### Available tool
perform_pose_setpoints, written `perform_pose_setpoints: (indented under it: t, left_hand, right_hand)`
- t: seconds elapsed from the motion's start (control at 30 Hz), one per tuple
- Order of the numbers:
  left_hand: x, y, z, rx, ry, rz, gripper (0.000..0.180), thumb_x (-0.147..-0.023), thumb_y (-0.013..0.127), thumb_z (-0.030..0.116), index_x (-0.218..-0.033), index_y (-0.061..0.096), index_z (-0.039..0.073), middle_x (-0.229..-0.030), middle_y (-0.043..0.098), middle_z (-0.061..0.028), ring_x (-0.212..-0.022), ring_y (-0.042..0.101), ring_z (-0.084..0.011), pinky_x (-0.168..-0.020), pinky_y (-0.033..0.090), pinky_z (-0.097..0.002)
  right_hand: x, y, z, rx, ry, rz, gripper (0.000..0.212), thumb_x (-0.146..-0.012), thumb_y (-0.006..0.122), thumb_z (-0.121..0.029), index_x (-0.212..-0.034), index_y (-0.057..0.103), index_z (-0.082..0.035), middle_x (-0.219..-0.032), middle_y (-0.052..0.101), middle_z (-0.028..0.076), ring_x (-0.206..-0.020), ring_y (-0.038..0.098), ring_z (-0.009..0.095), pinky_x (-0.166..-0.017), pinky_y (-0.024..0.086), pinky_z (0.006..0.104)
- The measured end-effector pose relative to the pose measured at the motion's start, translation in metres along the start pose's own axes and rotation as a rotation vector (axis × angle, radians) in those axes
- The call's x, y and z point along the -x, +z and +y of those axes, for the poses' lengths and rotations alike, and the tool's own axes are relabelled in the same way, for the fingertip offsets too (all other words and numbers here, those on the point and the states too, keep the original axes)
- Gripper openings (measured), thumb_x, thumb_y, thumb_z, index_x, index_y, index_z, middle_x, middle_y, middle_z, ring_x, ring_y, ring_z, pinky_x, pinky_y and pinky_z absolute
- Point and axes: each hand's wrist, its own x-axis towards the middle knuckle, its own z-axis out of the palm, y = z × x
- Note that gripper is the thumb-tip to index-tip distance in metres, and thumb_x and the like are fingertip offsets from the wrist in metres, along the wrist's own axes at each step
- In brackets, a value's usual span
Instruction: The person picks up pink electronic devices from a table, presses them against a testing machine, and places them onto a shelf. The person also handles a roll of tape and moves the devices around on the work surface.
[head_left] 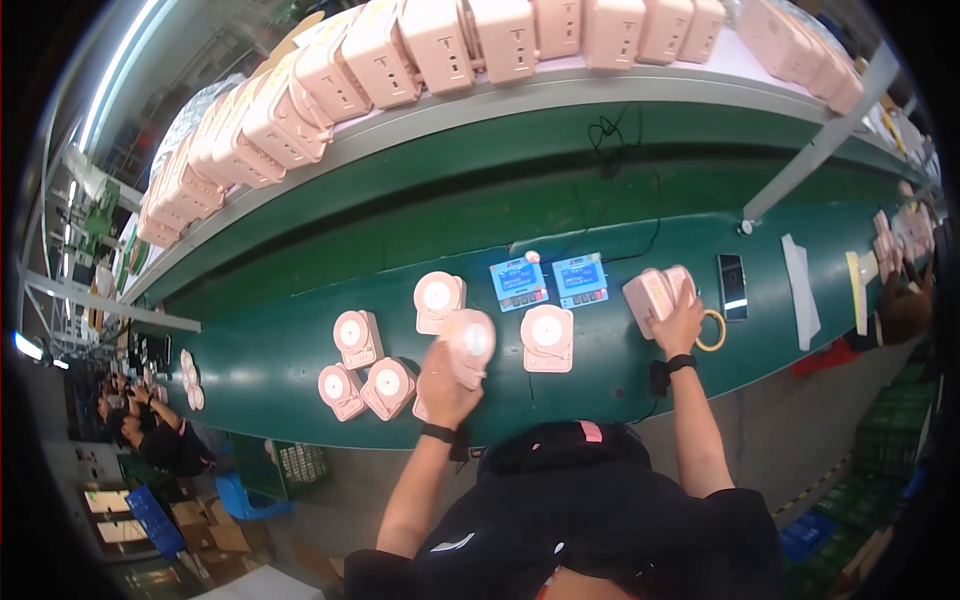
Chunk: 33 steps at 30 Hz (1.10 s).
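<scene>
Pink turntable-shaped unit [471, 338] | your left hand [446, 392] grips it over the worktop [600, 388], inside its near edge | your right hand [681, 325] wraps fingers round another pink unit [650, 297]

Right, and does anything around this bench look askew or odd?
Nothing looks visibly spilled or damaged. One untidy spot: the black cable hangs in a loose tangle below the shelf. The pink turntable-shaped units left of the left hand also sit at mixed angles.

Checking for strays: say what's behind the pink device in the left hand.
Behind the held device, a second pink device and green table partly show; whatever the held one covers is hidden.
</scene>
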Motion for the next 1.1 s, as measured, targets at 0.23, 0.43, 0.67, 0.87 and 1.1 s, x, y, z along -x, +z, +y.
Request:
perform_pose_setpoints:
  t: [0.23, 0.43, 0.67, 0.87, 1.1]
  left_hand:
    - [0.023, 0.065, 0.028, 0.081, 0.118, -0.158, 0.054, -0.062, 0.073, 0.014, -0.107, 0.049, 0.001, -0.112, 0.050, -0.0199, -0.109, 0.047, -0.0385, -0.093, 0.040, -0.0464]
    - [-0.031, 0.049, -0.014, 0.132, -0.642, 0.148, 0.044, -0.073, 0.070, 0.022, -0.105, 0.050, 0.000, -0.107, 0.049, -0.0203, -0.108, 0.045, -0.0373, -0.096, 0.034, -0.0415]
    - [-0.036, 0.075, -0.125, 0.531, -0.858, -0.172, 0.062, -0.064, 0.082, 0.023, -0.108, 0.050, -0.004, -0.103, 0.057, -0.0155, -0.094, 0.057, -0.0268, -0.083, 0.047, -0.0367]
    - [-0.034, 0.065, -0.118, 0.601, -1.095, -0.178, 0.069, -0.060, 0.086, 0.020, -0.110, 0.044, -0.005, -0.103, 0.058, -0.0132, -0.092, 0.058, -0.0206, -0.080, 0.049, -0.0322]
    - [-0.017, 0.084, -0.147, 0.672, -1.095, -0.126, 0.067, -0.062, 0.085, 0.021, -0.108, 0.043, -0.005, -0.101, 0.058, -0.0122, -0.091, 0.058, -0.0190, -0.080, 0.048, -0.0308]
  right_hand:
    - [-0.099, 0.019, -0.007, 0.033, 0.121, 0.026, 0.102, -0.057, 0.080, -0.034, -0.140, 0.024, -0.020, -0.121, 0.041, 0.020, -0.112, 0.042, 0.040, -0.085, 0.044, 0.0515]
    - [-0.207, 0.028, -0.014, 0.085, 0.204, 0.024, 0.100, -0.059, 0.079, -0.038, -0.140, 0.023, -0.025, -0.122, 0.041, 0.019, -0.112, 0.043, 0.039, -0.086, 0.044, 0.0530]
    - [-0.313, 0.058, -0.029, 0.129, 0.223, -0.006, 0.100, -0.058, 0.077, -0.043, -0.140, 0.022, -0.027, -0.125, 0.039, 0.019, -0.116, 0.041, 0.037, -0.089, 0.043, 0.0525]
    - [-0.374, 0.112, -0.015, 0.004, 0.283, 0.044, 0.097, -0.059, 0.076, -0.045, -0.138, 0.029, -0.013, -0.130, 0.036, 0.023, -0.119, 0.039, 0.039, -0.093, 0.041, 0.0506]
    - [-0.337, 0.073, 0.079, -0.476, -0.275, 0.265, 0.077, -0.076, 0.071, -0.033, -0.137, 0.034, -0.007, -0.140, 0.029, 0.022, -0.132, 0.024, 0.037, -0.107, 0.023, 0.0448]
